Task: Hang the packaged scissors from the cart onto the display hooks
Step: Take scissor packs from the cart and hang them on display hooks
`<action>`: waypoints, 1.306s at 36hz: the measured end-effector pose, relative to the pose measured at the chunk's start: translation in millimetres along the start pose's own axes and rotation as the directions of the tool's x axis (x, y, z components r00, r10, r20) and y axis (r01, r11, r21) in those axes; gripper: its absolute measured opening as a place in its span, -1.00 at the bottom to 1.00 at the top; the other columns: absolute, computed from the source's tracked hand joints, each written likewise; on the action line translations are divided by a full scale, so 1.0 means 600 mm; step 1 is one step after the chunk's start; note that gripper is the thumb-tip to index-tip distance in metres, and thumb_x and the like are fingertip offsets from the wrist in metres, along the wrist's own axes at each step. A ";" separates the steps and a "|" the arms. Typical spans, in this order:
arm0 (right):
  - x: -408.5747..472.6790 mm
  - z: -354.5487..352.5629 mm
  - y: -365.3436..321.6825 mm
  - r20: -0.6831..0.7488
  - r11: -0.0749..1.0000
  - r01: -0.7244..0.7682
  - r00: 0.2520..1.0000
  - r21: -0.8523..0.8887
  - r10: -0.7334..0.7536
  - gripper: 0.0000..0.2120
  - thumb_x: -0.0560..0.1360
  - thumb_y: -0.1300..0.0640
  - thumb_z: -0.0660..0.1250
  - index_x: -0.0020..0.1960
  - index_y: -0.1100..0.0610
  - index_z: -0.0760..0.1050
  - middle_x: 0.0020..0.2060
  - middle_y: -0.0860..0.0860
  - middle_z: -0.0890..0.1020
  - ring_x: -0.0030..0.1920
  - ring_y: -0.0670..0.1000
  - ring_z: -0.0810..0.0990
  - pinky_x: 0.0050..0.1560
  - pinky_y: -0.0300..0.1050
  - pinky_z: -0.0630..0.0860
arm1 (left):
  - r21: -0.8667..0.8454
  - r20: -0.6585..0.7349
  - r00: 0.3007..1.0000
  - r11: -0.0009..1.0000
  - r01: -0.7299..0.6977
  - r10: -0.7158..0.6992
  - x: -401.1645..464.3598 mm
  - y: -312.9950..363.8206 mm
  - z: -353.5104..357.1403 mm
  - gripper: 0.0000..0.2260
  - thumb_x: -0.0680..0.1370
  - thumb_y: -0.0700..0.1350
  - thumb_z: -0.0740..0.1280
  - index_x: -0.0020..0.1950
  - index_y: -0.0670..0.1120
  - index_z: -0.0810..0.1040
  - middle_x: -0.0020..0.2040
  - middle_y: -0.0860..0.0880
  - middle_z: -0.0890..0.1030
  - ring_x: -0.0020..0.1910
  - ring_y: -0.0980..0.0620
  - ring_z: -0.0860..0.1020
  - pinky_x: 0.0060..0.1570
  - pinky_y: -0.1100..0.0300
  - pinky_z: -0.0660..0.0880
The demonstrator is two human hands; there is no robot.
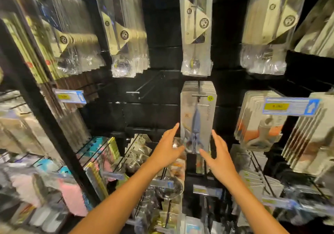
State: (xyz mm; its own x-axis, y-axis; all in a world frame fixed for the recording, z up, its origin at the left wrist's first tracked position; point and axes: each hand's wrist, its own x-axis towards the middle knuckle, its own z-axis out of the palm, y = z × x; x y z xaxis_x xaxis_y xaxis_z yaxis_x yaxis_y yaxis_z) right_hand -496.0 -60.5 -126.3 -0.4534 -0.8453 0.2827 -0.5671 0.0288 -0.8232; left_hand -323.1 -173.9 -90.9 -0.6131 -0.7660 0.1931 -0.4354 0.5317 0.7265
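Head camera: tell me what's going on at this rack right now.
A person is stocking a black shop display. Both hands are open at the bottom of a stack of packaged scissors hanging on a hook in the middle: the left hand at its left edge, the right hand at its right edge, as if squaring the packs up. Whether the fingers touch is blurred. The hook just to the left hangs empty. No cart is in view.

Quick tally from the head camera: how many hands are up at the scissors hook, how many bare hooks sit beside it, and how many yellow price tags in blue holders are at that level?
Hands: 2, left hand and right hand
Empty hook: 1
Price tags: 2, left tag and right tag
Total: 5
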 end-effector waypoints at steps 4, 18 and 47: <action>-0.035 0.013 0.030 -0.013 1.000 0.012 1.000 -0.026 -0.012 -0.32 0.57 0.02 0.39 0.60 0.00 0.17 0.56 -0.07 0.21 0.52 -0.13 0.20 0.53 -0.10 0.20 | 0.151 -0.021 1.000 0.989 -0.009 0.012 -0.054 -0.060 0.002 -0.33 0.62 0.02 0.34 0.65 0.11 0.07 0.61 0.06 0.19 0.58 0.08 0.17 0.55 0.03 0.21; -0.149 0.192 0.014 0.567 0.936 0.332 0.796 -0.113 -0.214 -0.56 0.64 0.07 0.30 0.50 -0.08 0.37 0.44 -0.22 0.35 0.47 -0.23 0.23 0.40 -0.51 -0.05 | 0.484 -0.050 0.993 0.867 0.118 -0.108 -0.386 -0.273 -0.076 -0.40 0.63 0.09 0.31 0.63 0.07 0.18 0.60 0.07 0.22 0.59 0.04 0.18 0.53 0.16 0.16; -0.515 0.801 -0.361 0.982 0.727 0.680 0.055 0.096 -0.181 -0.49 0.64 -0.14 0.22 0.56 -0.11 0.23 0.49 -0.22 0.29 0.54 -0.13 0.20 0.50 -0.25 0.14 | 0.211 -0.413 0.484 0.436 0.875 -0.772 -1.145 -0.538 -0.347 -0.28 0.52 0.38 -0.13 0.64 0.13 0.06 0.65 0.06 0.10 0.63 -0.09 0.06 0.58 0.01 0.05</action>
State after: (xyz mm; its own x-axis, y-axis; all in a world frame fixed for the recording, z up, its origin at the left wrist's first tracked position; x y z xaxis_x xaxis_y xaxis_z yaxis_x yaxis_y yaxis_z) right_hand 97.4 -62.1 -272.0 0.7530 -0.5757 -0.3188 -0.6545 -0.6051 -0.4532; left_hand 375.7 105.5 -320.8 0.3116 -0.9301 -0.1946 -0.8651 -0.3624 0.3468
